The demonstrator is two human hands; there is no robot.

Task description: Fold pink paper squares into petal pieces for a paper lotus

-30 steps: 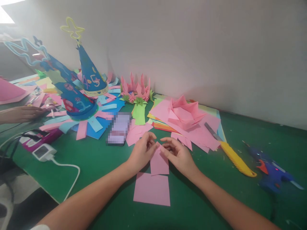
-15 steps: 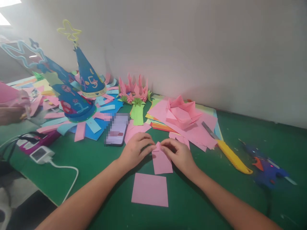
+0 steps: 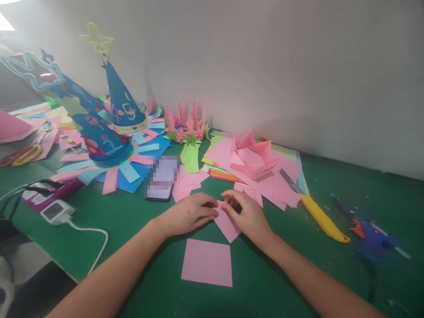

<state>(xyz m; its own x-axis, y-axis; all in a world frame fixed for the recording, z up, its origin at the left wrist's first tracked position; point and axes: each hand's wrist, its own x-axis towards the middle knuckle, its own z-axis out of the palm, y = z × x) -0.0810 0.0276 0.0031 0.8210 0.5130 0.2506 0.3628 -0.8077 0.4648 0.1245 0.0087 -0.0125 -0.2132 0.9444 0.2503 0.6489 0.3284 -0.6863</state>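
Note:
Between my hands is a small sheet of pink paper, turned at a slant, its lower corner pointing towards me. My left hand pinches its left upper edge with thumb and fingers. On the other side my right hand grips the top edge between thumb and curled fingers. The fingertips hide part of the sheet's upper end. Just below, a second pink paper rectangle lies flat on the green table.
Behind my hands are a phone, a pink folded paper flower on stacked paper and a pink paper crown. Blue party hats stand left, near a power strip. A yellow-handled knife and blue glue gun lie right.
The held paper has turned, so its lower end now points further right. My left hand has dropped slightly. Another person's hand at the far left has gone, and scissors show there.

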